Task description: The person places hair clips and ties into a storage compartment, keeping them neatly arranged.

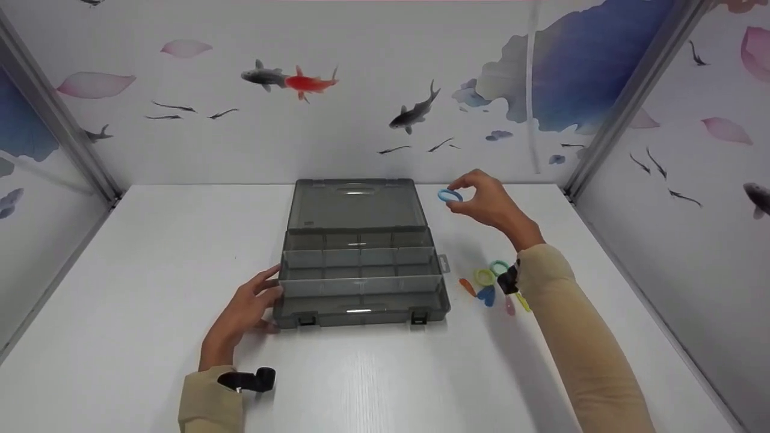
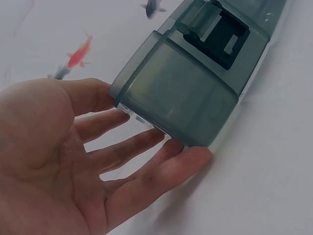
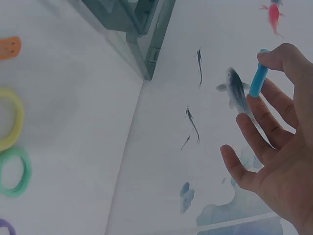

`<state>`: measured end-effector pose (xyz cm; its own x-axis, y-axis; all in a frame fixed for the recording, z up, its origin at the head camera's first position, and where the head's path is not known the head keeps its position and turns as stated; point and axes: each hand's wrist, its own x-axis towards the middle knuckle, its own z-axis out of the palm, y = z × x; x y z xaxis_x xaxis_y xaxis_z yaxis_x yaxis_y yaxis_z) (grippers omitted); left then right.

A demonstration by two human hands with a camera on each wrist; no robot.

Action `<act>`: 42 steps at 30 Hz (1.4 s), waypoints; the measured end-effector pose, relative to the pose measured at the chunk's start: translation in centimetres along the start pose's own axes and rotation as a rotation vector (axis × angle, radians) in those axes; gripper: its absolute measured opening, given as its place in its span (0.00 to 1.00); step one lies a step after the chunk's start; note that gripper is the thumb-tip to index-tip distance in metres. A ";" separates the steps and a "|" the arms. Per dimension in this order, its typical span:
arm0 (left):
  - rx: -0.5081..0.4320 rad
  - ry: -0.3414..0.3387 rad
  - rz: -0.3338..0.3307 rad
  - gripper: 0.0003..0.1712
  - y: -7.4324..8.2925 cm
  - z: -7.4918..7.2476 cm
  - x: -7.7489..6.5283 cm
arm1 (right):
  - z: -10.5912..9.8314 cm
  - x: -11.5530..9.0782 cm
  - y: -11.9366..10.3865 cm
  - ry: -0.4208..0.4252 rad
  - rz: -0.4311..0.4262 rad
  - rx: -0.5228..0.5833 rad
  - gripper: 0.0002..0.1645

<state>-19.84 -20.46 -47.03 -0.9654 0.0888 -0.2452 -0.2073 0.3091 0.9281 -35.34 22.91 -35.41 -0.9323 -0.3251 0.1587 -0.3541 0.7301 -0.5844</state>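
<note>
A light blue hair tie (image 1: 450,195) is pinched between the thumb and fingertips of my right hand (image 1: 490,201), raised beyond the right side of the box near the back wall. In the right wrist view the hair tie (image 3: 259,73) appears edge-on, the other fingers spread loosely. My left hand (image 1: 243,310) touches the left side of a grey translucent compartment box (image 1: 361,316). The left wrist view shows thumb and fairly straight fingers against the box's end wall (image 2: 176,88). The box's lid (image 1: 358,207) is laid back, exposing divided compartments.
Right of the box lie a yellow hair tie (image 1: 483,277), a green hair tie (image 1: 499,266), an orange hair clip (image 1: 467,287), a blue clip (image 1: 486,295) and a pink clip (image 1: 510,305). The right sleeve (image 1: 577,337) partly covers this group. Printed walls enclose the white table (image 1: 361,385).
</note>
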 end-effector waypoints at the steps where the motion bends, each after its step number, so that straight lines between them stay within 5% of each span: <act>1: 0.003 0.000 -0.001 0.35 0.0 0.0 0.0 | 0.3 0.2 -0.3 -0.003 -0.011 0.003 0.23; 17: -0.015 -0.044 0.015 0.36 -0.1 -0.2 0.3 | 4.0 2.4 -4.3 -0.041 -0.091 0.046 0.22; 42: -0.017 -0.053 0.010 0.36 -0.6 -0.4 0.1 | 11.2 5.6 -12.0 -0.183 -0.197 -0.077 0.24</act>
<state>-19.87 -20.97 -47.51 -0.9578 0.1415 -0.2500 -0.2010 0.2915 0.9352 -35.51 5.63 -36.39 -0.8185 -0.5634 0.1123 -0.5382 0.6836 -0.4929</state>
